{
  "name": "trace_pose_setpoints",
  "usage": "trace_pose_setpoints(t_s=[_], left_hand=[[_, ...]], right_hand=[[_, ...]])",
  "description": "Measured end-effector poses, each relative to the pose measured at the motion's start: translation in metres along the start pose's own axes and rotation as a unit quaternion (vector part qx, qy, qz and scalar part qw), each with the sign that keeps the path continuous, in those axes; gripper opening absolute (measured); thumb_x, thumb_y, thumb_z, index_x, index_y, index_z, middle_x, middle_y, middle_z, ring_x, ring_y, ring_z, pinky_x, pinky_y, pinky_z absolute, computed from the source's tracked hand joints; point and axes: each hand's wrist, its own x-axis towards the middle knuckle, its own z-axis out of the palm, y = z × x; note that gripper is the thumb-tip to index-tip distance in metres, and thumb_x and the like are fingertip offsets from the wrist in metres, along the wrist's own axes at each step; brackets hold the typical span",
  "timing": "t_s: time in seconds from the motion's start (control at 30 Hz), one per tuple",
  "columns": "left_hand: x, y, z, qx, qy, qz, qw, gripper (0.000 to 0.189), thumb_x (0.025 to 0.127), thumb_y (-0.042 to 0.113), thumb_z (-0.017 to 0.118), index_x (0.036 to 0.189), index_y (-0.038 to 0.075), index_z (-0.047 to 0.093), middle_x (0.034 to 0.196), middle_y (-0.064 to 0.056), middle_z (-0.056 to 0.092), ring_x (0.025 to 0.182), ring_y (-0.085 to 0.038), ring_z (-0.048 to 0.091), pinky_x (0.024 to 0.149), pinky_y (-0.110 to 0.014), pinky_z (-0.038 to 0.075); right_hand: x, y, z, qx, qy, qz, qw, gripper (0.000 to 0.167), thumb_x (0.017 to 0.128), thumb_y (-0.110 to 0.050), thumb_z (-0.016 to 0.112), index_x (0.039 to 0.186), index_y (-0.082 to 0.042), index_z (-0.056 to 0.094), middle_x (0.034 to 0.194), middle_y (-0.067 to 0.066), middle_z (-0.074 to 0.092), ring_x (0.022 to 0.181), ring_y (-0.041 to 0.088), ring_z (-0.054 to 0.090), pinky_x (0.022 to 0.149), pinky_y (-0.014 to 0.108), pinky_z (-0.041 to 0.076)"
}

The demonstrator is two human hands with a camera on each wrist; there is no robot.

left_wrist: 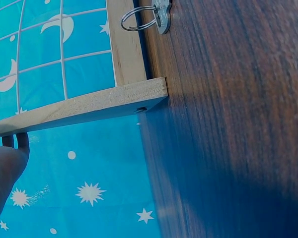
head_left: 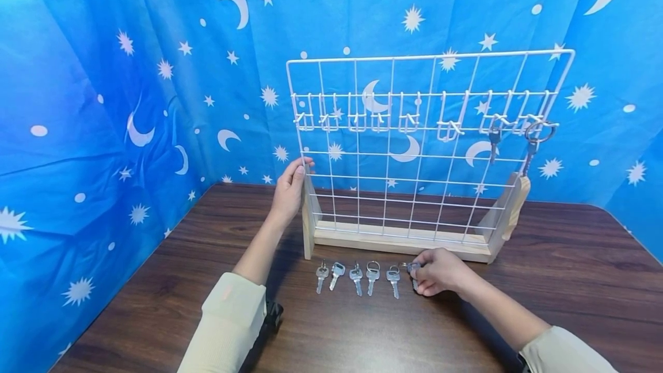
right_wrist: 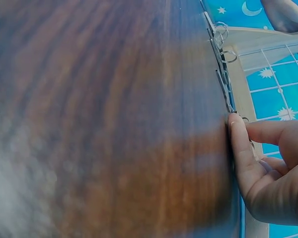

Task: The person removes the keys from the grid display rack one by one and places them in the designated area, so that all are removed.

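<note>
two keys [head_left: 494, 137] hang, five loose keys [head_left: 372, 275] remain. my right hand [head_left: 440, 272] pinches another key [head_left: 413, 267], left hand [head_left: 288, 190] grips the rack [head_left: 399, 242].

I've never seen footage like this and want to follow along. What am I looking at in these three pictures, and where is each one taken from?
There is no machine here, just a person's bare left hand and right hand. The wide picture is taken from the person's head, looking forward and down. The other two are taken from the wrists, each looking at that hand's work, which is why they seem tilted.

On the table stands a wire rack with wooden supports and a line of hooks. The left hand holds the rack's left side. The right hand holds a key in front of the rack, and five loose keys lie in a row beside it. Two hung keys are near the rack's right end.
</note>
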Motion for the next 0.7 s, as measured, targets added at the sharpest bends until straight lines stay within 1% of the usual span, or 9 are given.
trace_pose_setpoints(t_s=[0.17, 0.4, 0.47, 0.5, 0.7], left_hand=[[0.000, 0.000, 0.000, 0.003, 0.001, -0.001, 1.0000, 0.034, 0.102, 0.019, 0.035, 0.121, -0.002, 0.051, 0.119, -0.019, 0.056, 0.116, -0.028, 0.048, 0.100, -0.040, 0.034], [0.001, 0.001, 0.000, -0.010, -0.006, -0.010, 0.9999, 0.035, 0.102, 0.016, 0.032, 0.123, -0.007, 0.048, 0.122, -0.026, 0.051, 0.116, -0.039, 0.045, 0.101, -0.041, 0.033], [0.000, 0.003, 0.000, -0.011, -0.007, -0.015, 0.9998, 0.034, 0.102, 0.015, 0.033, 0.123, -0.007, 0.048, 0.122, -0.025, 0.051, 0.116, -0.039, 0.045, 0.101, -0.041, 0.033], [0.000, 0.004, 0.000, -0.012, -0.007, -0.017, 0.9998, 0.033, 0.102, 0.013, 0.033, 0.123, -0.007, 0.049, 0.122, -0.025, 0.052, 0.116, -0.038, 0.045, 0.101, -0.041, 0.033], [-0.006, 0.028, 0.002, -0.010, -0.007, -0.019, 0.9997, 0.031, 0.101, 0.007, 0.032, 0.121, -0.012, 0.047, 0.120, -0.027, 0.052, 0.114, -0.037, 0.048, 0.099, -0.042, 0.035]], right_hand=[[0.001, 0.001, 0.001, -0.002, 0.005, 0.006, 1.0000, 0.013, 0.084, 0.005, 0.059, 0.095, 0.009, 0.054, 0.063, 0.010, 0.058, 0.050, 0.014, 0.059, 0.049, 0.027, 0.052], [0.002, 0.001, 0.002, -0.013, 0.004, 0.005, 0.9999, 0.011, 0.082, 0.003, 0.062, 0.088, 0.005, 0.053, 0.058, 0.007, 0.057, 0.049, 0.013, 0.058, 0.047, 0.026, 0.051], [0.001, 0.001, 0.002, -0.017, 0.007, 0.006, 0.9998, 0.012, 0.082, 0.003, 0.063, 0.088, 0.004, 0.052, 0.057, 0.007, 0.057, 0.048, 0.014, 0.058, 0.046, 0.027, 0.051], [0.001, 0.001, 0.002, -0.023, 0.008, 0.004, 0.9997, 0.013, 0.082, 0.002, 0.063, 0.087, 0.004, 0.051, 0.056, 0.007, 0.057, 0.048, 0.014, 0.058, 0.046, 0.027, 0.051], [0.000, 0.001, 0.004, -0.055, 0.028, 0.000, 0.9981, 0.017, 0.079, 0.002, 0.066, 0.084, 0.001, 0.049, 0.053, 0.009, 0.058, 0.045, 0.015, 0.059, 0.044, 0.029, 0.051]])
